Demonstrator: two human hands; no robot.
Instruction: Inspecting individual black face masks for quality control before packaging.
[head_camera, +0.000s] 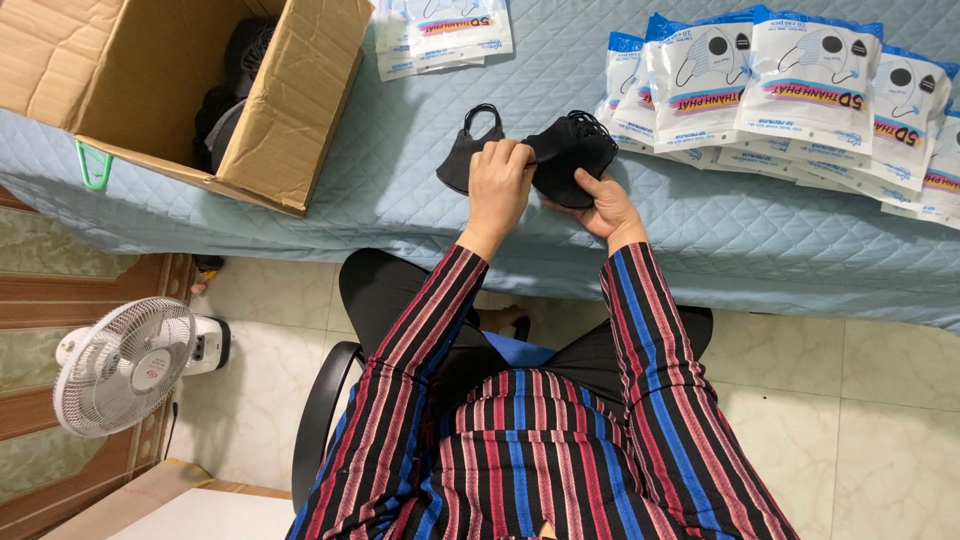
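Striped sleeves (560, 400) reach up from the chair toward the quilted blue table cover (400, 200). At the cover's near edge, the right hand (605, 205) cups a stack of black face masks (572, 152) from below, fingers curled around it. Just left of that stack, the left hand (500, 185) pinches closed on a single black mask (468, 152) lying on the cover. Right of the stack, sealed white-and-blue mask packets (790, 90) overlap in a row. Far left on the cover sits an open cardboard box (200, 80).

Cardboard box (180, 90) top cut off
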